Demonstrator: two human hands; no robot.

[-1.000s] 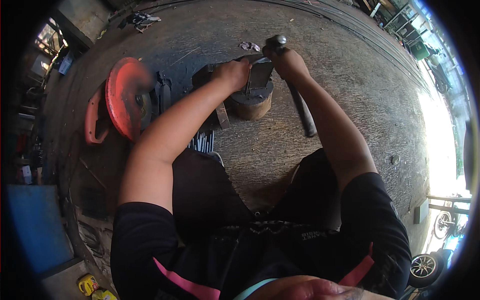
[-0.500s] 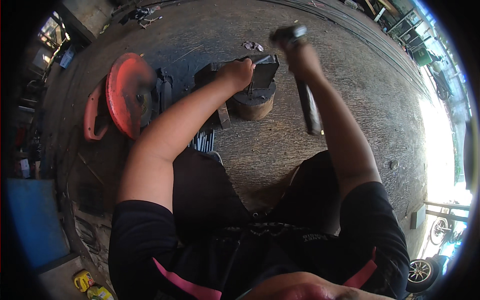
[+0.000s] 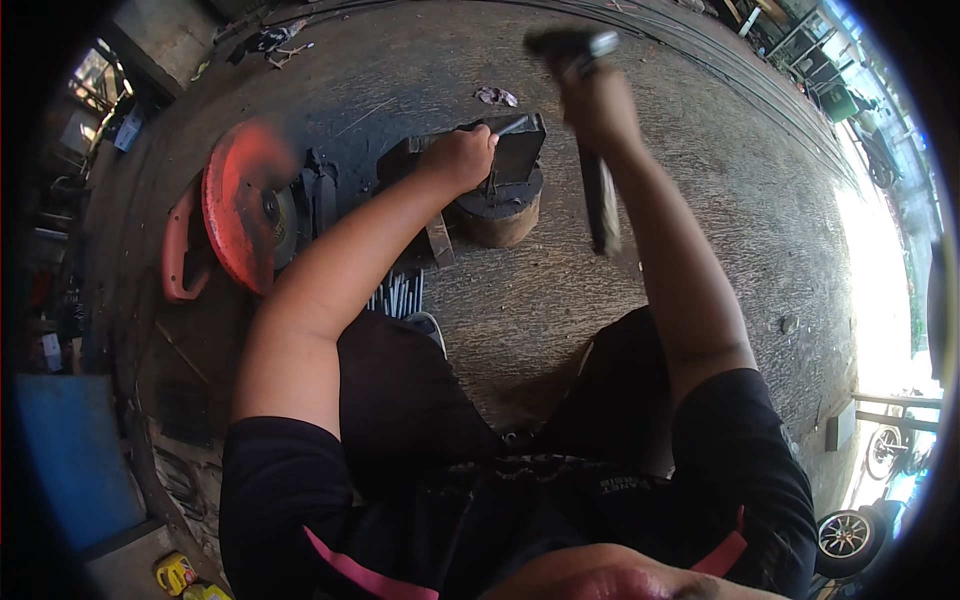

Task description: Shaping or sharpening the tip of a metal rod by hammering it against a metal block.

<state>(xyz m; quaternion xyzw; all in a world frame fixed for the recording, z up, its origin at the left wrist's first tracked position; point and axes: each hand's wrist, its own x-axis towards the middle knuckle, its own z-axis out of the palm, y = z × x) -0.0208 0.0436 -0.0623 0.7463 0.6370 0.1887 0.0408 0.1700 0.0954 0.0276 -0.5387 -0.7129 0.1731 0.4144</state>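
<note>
My left hand (image 3: pixel 462 160) is closed round a short metal rod (image 3: pixel 513 125), whose bright end lies over the top of a dark steel anvil block (image 3: pixel 522 158). The block rests on a round wooden stump (image 3: pixel 510 222). My right hand (image 3: pixel 603 112) grips a hammer (image 3: pixel 597 205) by its handle, just right of the block. The hammer's head (image 3: pixel 572 43) is raised beyond the block, apart from the rod, and slightly blurred. Part of the rod is hidden inside my left fist.
A cut-off saw with a red guard (image 3: pixel 228 205) stands left of my left forearm. Several cut metal rods (image 3: pixel 403 292) lie by my left knee, next to my shoe. A crumpled scrap (image 3: pixel 496 96) lies past the block. A bird (image 3: pixel 268 42) stands far left; long bars (image 3: pixel 690 65) lie far right.
The hammer's head is somewhat higher in the picture and farther from the block. My left hand still holds the rod on the block. The whole view has shifted slightly.
</note>
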